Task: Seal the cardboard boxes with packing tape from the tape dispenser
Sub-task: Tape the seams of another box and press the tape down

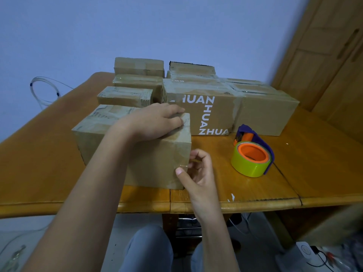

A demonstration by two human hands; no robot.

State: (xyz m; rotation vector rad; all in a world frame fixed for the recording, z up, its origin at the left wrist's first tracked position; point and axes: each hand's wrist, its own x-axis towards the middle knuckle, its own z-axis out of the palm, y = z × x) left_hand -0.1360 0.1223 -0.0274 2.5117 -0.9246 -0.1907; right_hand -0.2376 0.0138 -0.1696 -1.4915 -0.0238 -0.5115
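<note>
1. The near cardboard box (135, 146) sat at the worktop's (245, 185) front edge.
2. The left hand (151, 122) lay flat on its top, fingers (172, 114) straight and together, pressing down by the right corner.
3. The right hand (198, 169) worked the box's front right edge, thumb pressed to the face, fingers curled, pinching a tape end.
4. The tape dispenser (252, 152) rested apart to the right, beside the stacked boxes (216, 103).
</note>
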